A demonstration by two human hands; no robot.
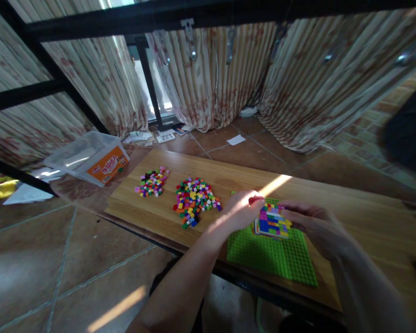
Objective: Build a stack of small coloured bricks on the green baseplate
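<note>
A layered block of multicoloured toy bricks [273, 225] stands on the green studded baseplate [268, 254] on the table. Its top shows blue, purple, white, orange and yellow pieces. At its far left corner is my left hand [244, 208], fingers curled together; whatever they may hold is too small to make out. My right hand [315, 224] reaches in from the right, its thumb and fingers closed at the block's far right edge. The hand itself hides part of that edge.
A large pile of loose bricks [194, 199] lies left of the baseplate, with a smaller brick pile [152, 181] farther left. A clear plastic box [86, 155] with an orange label stands past the left end of the wooden table [229, 171]. Curtains [215, 78] hang behind.
</note>
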